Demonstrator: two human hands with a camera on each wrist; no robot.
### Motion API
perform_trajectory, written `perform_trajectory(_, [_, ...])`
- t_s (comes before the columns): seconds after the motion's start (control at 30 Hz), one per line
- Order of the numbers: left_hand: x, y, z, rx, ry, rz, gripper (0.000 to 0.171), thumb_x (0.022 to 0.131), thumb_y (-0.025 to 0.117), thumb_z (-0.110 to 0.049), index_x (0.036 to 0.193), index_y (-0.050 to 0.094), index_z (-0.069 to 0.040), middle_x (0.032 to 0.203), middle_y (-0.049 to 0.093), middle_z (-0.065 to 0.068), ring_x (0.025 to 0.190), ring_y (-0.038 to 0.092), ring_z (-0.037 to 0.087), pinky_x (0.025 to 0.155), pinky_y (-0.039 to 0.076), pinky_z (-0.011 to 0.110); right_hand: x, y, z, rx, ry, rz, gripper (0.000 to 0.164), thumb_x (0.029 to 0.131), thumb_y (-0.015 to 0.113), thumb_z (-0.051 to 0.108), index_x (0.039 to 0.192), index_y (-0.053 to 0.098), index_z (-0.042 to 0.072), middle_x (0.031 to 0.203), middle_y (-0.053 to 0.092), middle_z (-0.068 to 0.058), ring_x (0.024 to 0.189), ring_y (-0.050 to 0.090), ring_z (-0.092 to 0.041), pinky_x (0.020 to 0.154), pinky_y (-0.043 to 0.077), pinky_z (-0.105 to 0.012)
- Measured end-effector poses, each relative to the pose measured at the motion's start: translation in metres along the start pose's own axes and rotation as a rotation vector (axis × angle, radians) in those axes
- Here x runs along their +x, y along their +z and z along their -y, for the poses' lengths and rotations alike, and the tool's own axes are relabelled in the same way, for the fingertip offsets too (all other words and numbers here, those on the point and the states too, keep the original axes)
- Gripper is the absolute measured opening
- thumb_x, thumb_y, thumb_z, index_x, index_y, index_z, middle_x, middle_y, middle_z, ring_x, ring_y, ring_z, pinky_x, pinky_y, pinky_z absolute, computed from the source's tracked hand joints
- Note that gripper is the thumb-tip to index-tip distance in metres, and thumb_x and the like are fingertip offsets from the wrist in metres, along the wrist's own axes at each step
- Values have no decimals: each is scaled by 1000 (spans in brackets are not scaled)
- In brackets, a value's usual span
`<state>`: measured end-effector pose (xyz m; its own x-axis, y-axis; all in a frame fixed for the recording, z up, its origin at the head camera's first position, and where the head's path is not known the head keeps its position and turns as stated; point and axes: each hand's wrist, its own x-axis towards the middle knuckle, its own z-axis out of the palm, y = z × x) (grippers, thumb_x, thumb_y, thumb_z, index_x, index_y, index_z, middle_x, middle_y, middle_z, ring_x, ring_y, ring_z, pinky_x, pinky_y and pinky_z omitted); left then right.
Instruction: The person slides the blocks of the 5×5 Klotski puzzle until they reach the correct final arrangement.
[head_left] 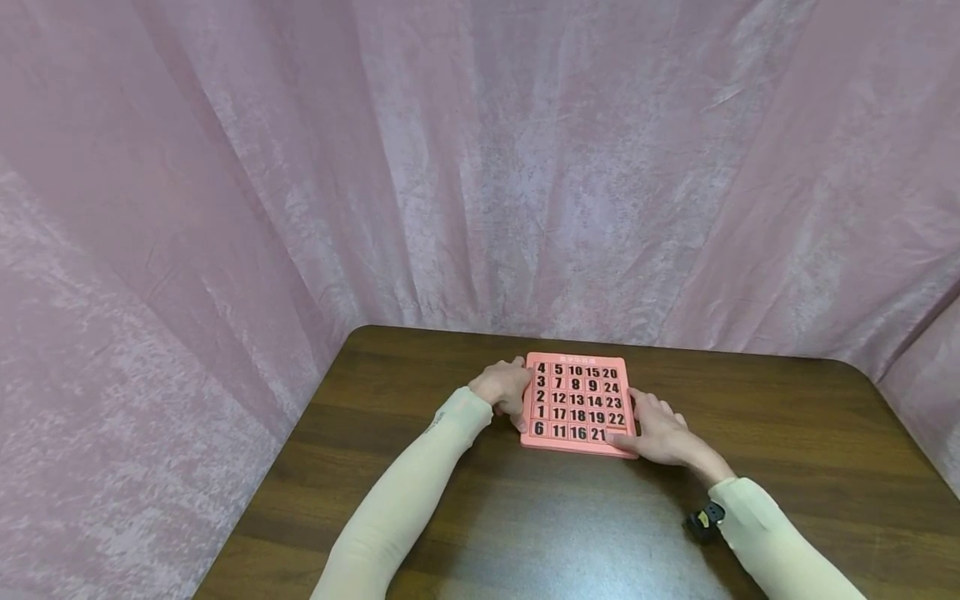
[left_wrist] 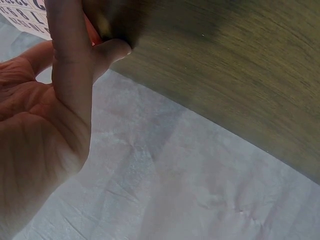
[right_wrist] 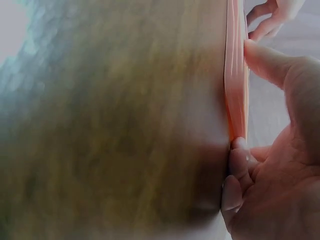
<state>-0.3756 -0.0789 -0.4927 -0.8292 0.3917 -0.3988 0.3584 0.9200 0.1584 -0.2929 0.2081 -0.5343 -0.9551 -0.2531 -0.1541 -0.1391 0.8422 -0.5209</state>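
A pink sliding number puzzle (head_left: 577,403) lies on the brown table, its black-numbered tiles set in rows and one gap at the lower right. My left hand (head_left: 506,392) holds its left edge, with the thumb by the lower left corner. At the opposite side, my right hand (head_left: 660,429) grips the frame: the thumb reaches over the lower right corner onto the gap, and the other fingers lie along the right edge. The right wrist view shows the puzzle's side (right_wrist: 235,75) edge-on, with the fingertips (right_wrist: 239,160) of this hand against it.
The dark wood table (head_left: 420,375) extends around the puzzle on all sides. Pink velvety curtains (head_left: 525,167) hang behind it and at both sides. A small black device (head_left: 705,522) sits at the right sleeve's cuff.
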Motion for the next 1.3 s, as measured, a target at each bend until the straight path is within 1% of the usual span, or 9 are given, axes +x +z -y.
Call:
perform_trajectory(0.07, [0,0,1,-15,-2,7,87,73,105,-32,147,61,-15,136,54,10,71,63,17,53,54,27,1,-2,-1,36,-7,-4,106,97,79,48,164,25,-14,136,62,-29,132,54,-49,103,43,-69])
perform_trajectory(0.17, [0,-1,1,-35,-6,15,88,73,105,-30,148,61,-15,137,54,11,70,63,18,53,55,28,5,-6,-2,98,-15,-5,104,100,76,46,166,21,-13,122,62,-23,120,57,-41,98,47,-60])
perform_trajectory(0.27, [0,-1,1,-33,-5,15,89,73,105,-31,148,61,-14,137,53,11,71,63,18,53,54,29,13,-9,-4,103,-24,15,101,102,73,46,167,22,-11,126,57,-27,113,54,-37,90,45,-47])
perform_trajectory(0.37, [0,-1,2,-23,3,8,91,73,104,-33,150,60,-15,137,53,10,75,63,19,54,54,29,23,-12,-5,77,-9,39,99,102,71,49,169,24,-6,133,52,-30,115,50,-39,87,40,-42])
perform_trajectory(0.5, [-1,0,2,-8,11,6,95,73,104,-36,153,58,-16,138,53,10,79,62,20,55,54,28,35,-17,-8,51,11,63,98,102,70,50,171,24,-3,131,49,-30,113,48,-41,86,41,-44])
perform_trajectory(0.67, [-1,-1,2,-1,8,14,94,73,104,-38,152,58,-15,138,53,9,76,63,18,55,54,28,44,-21,-9,51,25,95,96,104,67,51,172,22,0,134,48,-31,113,49,-40,90,44,-47])
perform_trajectory(0.93, [1,-2,0,-11,-19,8,89,73,104,-33,148,60,-14,134,54,9,78,63,18,54,54,27,45,-23,-9,38,1,82,93,103,69,51,169,29,-1,137,51,-32,123,51,-47,97,47,-61])
perform_trajectory(1.1, [-2,-2,-3,-8,-27,1,87,73,104,-32,146,62,-14,134,54,10,82,63,20,55,56,27,39,-21,-9,24,-18,75,91,101,71,53,167,35,1,134,55,-29,122,53,-45,94,46,-56])
perform_trajectory(1.3, [-3,-2,-3,-20,-34,0,84,73,104,-31,144,63,-14,135,55,10,83,64,21,55,56,28,28,-20,-7,11,-37,76,88,100,75,49,164,40,0,126,59,-25,114,55,-39,89,47,-50])
